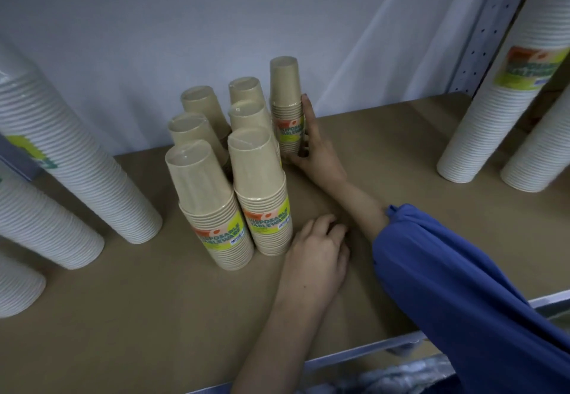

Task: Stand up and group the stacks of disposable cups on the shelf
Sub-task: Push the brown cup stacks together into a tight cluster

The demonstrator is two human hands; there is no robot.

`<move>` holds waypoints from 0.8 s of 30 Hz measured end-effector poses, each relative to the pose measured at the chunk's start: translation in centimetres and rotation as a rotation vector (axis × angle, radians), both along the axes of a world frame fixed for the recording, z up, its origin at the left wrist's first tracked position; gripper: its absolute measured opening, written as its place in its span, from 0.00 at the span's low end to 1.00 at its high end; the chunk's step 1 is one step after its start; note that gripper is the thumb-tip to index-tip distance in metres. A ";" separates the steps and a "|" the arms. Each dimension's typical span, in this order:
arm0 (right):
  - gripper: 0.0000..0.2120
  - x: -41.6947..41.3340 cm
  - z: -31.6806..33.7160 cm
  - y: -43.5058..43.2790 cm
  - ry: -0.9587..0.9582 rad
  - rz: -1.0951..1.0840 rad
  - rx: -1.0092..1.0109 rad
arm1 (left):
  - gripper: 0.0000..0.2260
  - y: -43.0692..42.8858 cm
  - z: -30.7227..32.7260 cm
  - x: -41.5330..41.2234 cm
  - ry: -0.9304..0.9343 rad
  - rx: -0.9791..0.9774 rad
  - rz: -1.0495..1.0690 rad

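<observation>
Several wrapped stacks of tan disposable cups stand upright in a tight cluster (216,184) on the brown shelf (401,153). At the cluster's back right stands one more tan stack (285,94), upright, with an orange and green label. My right hand (314,147) wraps around the lower part of that stack from the right, and its blue sleeve reaches in from the lower right. My left hand (317,248) rests knuckles up on the shelf just right of the front tan stack (262,196), fingers curled, holding nothing.
Tall stacks of white ribbed cups (71,159) lean at the left, and more white stacks (499,100) stand at the right beside a perforated metal upright (481,39). A white sheet (185,23) covers the back. The shelf's front edge (354,353) runs along the bottom.
</observation>
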State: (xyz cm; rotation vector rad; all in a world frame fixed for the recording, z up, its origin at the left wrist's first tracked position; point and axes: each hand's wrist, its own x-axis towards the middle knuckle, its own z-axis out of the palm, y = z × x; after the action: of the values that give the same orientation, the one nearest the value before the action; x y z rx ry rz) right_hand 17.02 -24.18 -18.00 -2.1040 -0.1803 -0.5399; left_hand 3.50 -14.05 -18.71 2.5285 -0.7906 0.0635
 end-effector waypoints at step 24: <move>0.53 -18.5 -1.6 0.3 -0.015 0.043 0.061 | 0.09 10.6 0.4 -6.2 -0.070 -0.153 0.283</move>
State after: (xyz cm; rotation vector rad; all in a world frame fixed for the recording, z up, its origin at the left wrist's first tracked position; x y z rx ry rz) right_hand -1.51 -23.87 -19.57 -2.0328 -0.2151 -0.5296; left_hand -2.66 -3.42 -18.28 2.4837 -0.4297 0.2967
